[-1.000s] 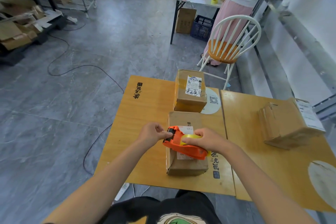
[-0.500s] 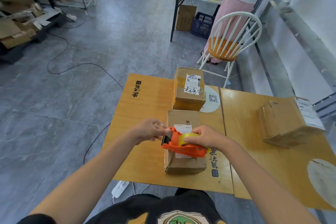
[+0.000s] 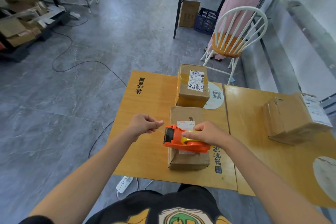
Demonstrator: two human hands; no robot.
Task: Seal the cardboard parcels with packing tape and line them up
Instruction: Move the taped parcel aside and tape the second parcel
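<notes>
Parcels: 3 on the wooden tables, head view. Near parcel [image 3: 185, 114] sits at the front of the left table [image 3: 145, 151], under the hands. 2nd parcel [image 3: 192, 94] is just behind it, touching or not, can't tell. 3rd parcel [image 3: 291, 120] is well apart on the right table [image 3: 254, 143]. Left hand [image 3: 145, 123] has fingers curled, pinching what looks like the thin tape end [image 3: 161, 130] beside the tape dispenser [image 3: 179, 142]. Right hand [image 3: 209, 132] wraps the dispenser over the yellow roll [image 3: 189, 139], above the near parcel's top. Boxes prob. light, stiff, w/ soft dented corners; steady by the sides. Tape is sticky, so hold it by the end. Count: 3 parcels, 1 dispenser, 2 tables, 1 chair [image 3: 227, 43].
</notes>
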